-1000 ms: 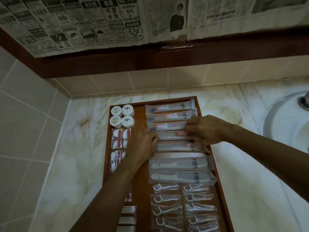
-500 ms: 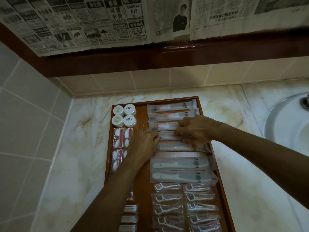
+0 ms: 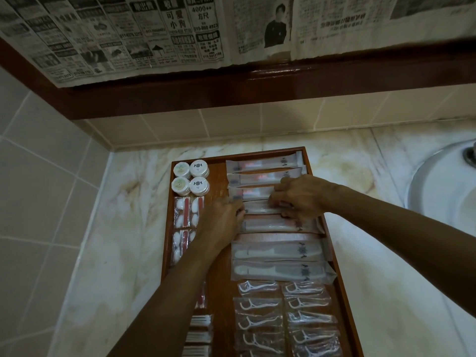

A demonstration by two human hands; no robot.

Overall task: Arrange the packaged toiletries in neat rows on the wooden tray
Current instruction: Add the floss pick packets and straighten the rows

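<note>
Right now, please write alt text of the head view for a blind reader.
Two hands, left hand and right hand, grip a long packet on a wooden tray of toiletries in rows. Round tubs lie at its far left corner.

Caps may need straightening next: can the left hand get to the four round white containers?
Probably yes: the left hand lies just near of the round white containers, with only bare tray between.

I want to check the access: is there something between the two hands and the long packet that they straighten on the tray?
Nothing visible. The left hand and right hand already touch the long packet at its two ends, on the wooden tray.
</note>
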